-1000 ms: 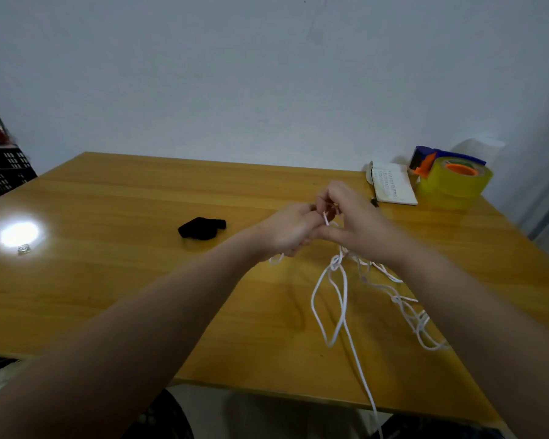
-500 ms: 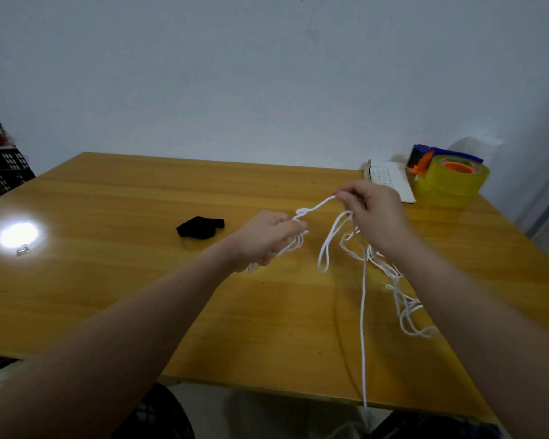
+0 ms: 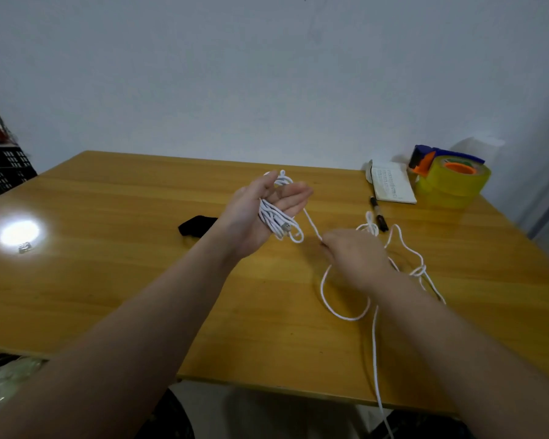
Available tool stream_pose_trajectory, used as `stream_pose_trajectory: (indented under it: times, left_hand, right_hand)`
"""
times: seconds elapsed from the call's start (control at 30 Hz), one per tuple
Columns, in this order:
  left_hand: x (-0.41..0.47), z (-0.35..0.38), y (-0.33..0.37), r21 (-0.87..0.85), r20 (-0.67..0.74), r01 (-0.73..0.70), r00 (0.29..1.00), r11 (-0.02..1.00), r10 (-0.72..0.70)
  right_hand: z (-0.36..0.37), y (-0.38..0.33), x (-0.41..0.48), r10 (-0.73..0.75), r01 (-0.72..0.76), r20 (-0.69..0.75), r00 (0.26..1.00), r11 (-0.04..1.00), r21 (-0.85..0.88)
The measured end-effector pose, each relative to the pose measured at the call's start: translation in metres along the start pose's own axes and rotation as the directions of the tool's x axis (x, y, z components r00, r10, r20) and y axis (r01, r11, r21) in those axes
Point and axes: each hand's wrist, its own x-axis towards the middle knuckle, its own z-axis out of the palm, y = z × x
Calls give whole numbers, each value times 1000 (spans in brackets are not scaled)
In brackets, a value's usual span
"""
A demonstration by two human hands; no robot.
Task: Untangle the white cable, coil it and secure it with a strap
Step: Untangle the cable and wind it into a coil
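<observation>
Two hands: both raised over the table point(image 3: 108, 280), with bare forearms reaching in from its near edge.
Left hand point(image 3: 244, 217): above the table's middle, palm up. Fingers and thumb are straight and spread, and several loops of cable lie across the palm.
Right hand point(image 3: 357, 261): low over the table's right half, back toward the camera and blurred. Its fingertips pinch a single strand.
Cable point(image 3: 274, 218): white. A taut strand runs from the bundle in the palm to the right fingertips. The rest lies loose on the table's right half with a small knot, and one end trails off the near edge.
Strap point(image 3: 197, 224): black, flat on the table's middle, partly hidden behind the left wrist.
Pen point(image 3: 377, 213): dark, on the table toward its far right.
Notebook point(image 3: 392, 185): white, near the table's far right corner.
Tape roll point(image 3: 454, 183): yellow, with an orange core, at the table's far right corner.
</observation>
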Motion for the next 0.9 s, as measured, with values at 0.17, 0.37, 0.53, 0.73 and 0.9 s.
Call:
stream_pose_trajectory:
  times: [0.17, 0.37, 0.53, 0.73, 0.9]
  left_hand:
    - [2, 6, 3, 137, 81, 14, 996, 990, -25]
    - [24, 5, -10, 117, -69, -50, 996, 992, 59]
    - [36, -3, -4, 263, -301, -137, 929, 955, 216]
    - [36, -9, 0, 628, -215, -137, 916, 766, 340]
    - [16, 0, -16, 896, 92, -159, 980, 415, 176]
  right_hand:
    - [6, -5, -6, -29, 43, 169, 985, 996, -83]
    - [-4, -30, -3, -227, 242, 103, 969, 955, -173]
    - [-17, -24, 6, -259, 264, 81, 963, 963, -62]
    - [-20, -7, 5, -127, 144, -73, 989, 938, 317]
    - [-33, -6, 7, -112, 198, -197, 974, 842, 502]
